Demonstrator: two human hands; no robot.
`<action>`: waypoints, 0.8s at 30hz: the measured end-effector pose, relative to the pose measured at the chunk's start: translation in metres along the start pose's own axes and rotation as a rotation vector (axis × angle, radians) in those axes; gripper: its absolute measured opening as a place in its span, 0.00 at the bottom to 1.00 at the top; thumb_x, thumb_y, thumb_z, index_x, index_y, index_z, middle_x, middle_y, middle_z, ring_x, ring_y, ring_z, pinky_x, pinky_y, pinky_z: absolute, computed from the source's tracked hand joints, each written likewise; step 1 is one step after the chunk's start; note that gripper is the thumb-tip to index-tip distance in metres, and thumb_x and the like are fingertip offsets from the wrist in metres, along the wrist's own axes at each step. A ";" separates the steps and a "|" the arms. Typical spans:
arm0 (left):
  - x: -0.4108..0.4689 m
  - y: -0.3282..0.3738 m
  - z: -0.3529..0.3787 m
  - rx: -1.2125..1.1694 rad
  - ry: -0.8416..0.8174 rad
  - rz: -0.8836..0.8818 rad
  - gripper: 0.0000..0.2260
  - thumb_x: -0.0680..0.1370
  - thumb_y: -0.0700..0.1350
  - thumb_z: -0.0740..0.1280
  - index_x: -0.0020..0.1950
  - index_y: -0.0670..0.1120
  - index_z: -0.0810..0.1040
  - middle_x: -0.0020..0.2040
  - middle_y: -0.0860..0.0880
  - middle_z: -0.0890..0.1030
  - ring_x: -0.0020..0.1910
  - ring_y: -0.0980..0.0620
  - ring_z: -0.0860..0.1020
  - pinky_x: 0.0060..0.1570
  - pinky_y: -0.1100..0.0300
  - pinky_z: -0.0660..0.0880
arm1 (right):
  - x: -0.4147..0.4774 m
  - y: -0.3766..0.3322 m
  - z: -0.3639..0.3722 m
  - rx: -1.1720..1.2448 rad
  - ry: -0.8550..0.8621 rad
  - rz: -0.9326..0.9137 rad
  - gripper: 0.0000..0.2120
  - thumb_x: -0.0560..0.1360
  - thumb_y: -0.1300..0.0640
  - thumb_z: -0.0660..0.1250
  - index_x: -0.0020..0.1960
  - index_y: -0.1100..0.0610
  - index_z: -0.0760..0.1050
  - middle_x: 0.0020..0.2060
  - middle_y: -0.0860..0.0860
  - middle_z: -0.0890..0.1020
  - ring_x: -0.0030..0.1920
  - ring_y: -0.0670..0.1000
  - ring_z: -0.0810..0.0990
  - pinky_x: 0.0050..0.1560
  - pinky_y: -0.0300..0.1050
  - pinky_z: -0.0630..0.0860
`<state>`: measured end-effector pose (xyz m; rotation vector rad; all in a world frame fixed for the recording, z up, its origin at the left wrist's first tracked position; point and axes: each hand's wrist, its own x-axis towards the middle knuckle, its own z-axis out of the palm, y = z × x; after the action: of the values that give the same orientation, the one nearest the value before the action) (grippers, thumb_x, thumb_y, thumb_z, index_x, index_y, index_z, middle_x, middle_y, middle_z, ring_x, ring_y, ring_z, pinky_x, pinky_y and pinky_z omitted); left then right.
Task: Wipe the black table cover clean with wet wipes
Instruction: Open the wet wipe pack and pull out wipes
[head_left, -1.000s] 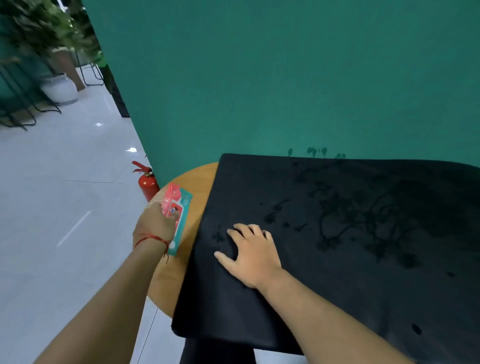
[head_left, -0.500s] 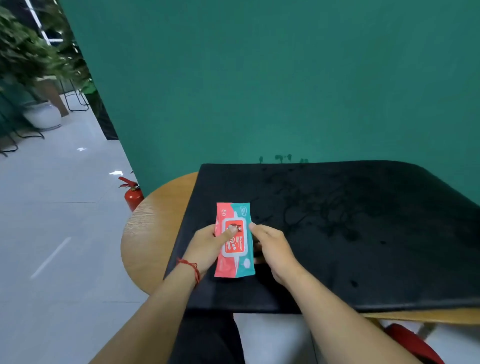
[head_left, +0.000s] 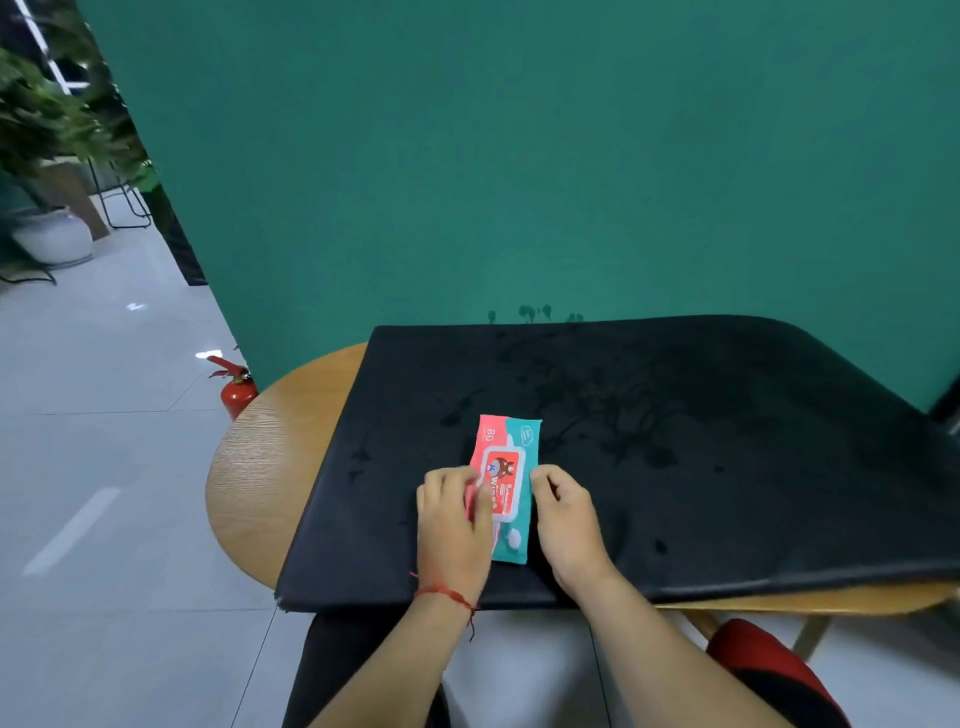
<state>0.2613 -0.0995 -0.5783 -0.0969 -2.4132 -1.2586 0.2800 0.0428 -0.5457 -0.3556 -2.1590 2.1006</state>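
Carried in from the bare left rim of the desk (head_left: 260, 467) and laid flat on the black table cover (head_left: 727, 493), near its front edge — the wet wipes pack (head_left: 508, 493). Held from both sides: left hand (head_left: 452, 525) curled over the left edge by the resealable flap (head_left: 500, 470), right hand (head_left: 569, 525) pinching the right edge. Opening step, by the look of it — no wipe out yet. Next: peel back the flap, draw one sheet, then start on the dark splashes (head_left: 613, 415) further back.
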 end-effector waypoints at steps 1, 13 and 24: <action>-0.004 0.001 0.003 0.101 -0.012 0.093 0.09 0.81 0.61 0.68 0.56 0.59 0.73 0.55 0.62 0.72 0.54 0.58 0.76 0.46 0.60 0.81 | -0.001 0.001 0.000 0.000 0.002 -0.019 0.13 0.87 0.51 0.63 0.50 0.57 0.80 0.47 0.48 0.88 0.47 0.48 0.88 0.50 0.50 0.83; 0.001 0.009 0.007 0.082 -0.080 -0.050 0.32 0.69 0.77 0.67 0.64 0.58 0.70 0.54 0.61 0.71 0.53 0.59 0.76 0.47 0.64 0.80 | -0.006 0.000 0.001 -0.028 -0.009 -0.036 0.11 0.87 0.51 0.62 0.53 0.55 0.78 0.50 0.45 0.87 0.52 0.47 0.88 0.52 0.46 0.85; 0.001 0.006 0.003 0.019 -0.154 -0.083 0.30 0.67 0.75 0.72 0.61 0.61 0.68 0.54 0.62 0.75 0.53 0.59 0.79 0.50 0.57 0.83 | -0.003 0.004 0.000 0.187 -0.020 -0.005 0.09 0.87 0.52 0.64 0.57 0.58 0.77 0.52 0.50 0.88 0.56 0.53 0.87 0.58 0.51 0.84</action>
<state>0.2608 -0.0936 -0.5745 -0.0918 -2.5836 -1.3081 0.2837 0.0419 -0.5497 -0.3116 -1.9496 2.2881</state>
